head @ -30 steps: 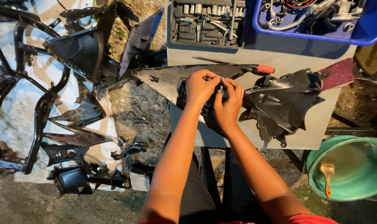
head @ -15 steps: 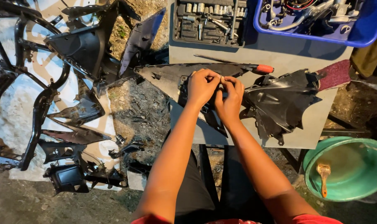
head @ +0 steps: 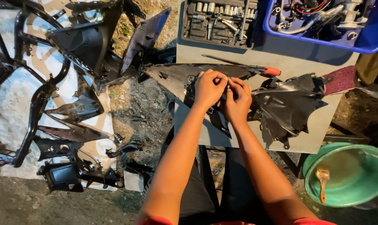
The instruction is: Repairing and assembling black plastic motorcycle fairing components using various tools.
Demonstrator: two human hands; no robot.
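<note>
I am pinching my left hand (head: 209,88) and right hand (head: 238,98) together, fingers closed on a small fastener I cannot quite see, atop the black plastic panel (head: 178,78) lying on the grey board (head: 297,62). The panel's long axis is running left-right under both hands, left hand nearer; beyond it a screwdriver (head: 269,71), then the socket case (head: 218,21)

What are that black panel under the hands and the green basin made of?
The black panel looks like moulded plastic, semi-glossy, with thin edges and formed ribs. The green basin also seems plastic: smooth, evenly coloured, with a rolled rim. Both hands grip the panel's middle.
</note>
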